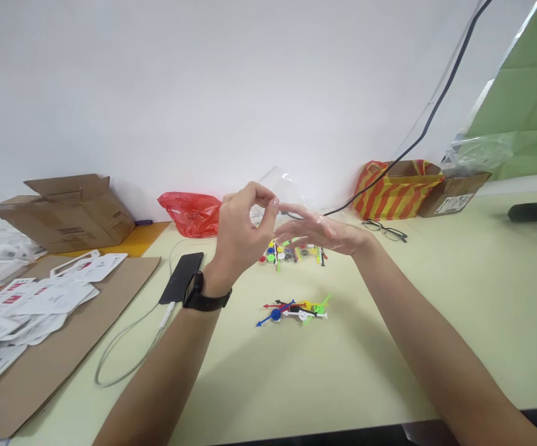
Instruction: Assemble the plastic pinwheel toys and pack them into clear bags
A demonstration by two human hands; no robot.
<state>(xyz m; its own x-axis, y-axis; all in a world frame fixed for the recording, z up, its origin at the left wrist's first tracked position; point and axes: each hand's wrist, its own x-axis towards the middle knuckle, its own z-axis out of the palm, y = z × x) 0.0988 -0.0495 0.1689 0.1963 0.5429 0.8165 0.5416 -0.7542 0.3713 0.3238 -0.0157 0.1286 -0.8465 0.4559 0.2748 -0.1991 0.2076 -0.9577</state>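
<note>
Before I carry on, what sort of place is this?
Probably a small indoor packing or hand-assembly workspace: the left hand pinches a clear plastic bag, coloured plastic arrow pieces lie on the pale table, and an open cardboard box stands at the far left.

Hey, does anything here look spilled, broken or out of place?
Nothing looks clearly spilled or broken. One oddity: the black cable slants across the wall and passes in front of the striped bag. The colored arrows lie crossed in a loose cluster.
</note>
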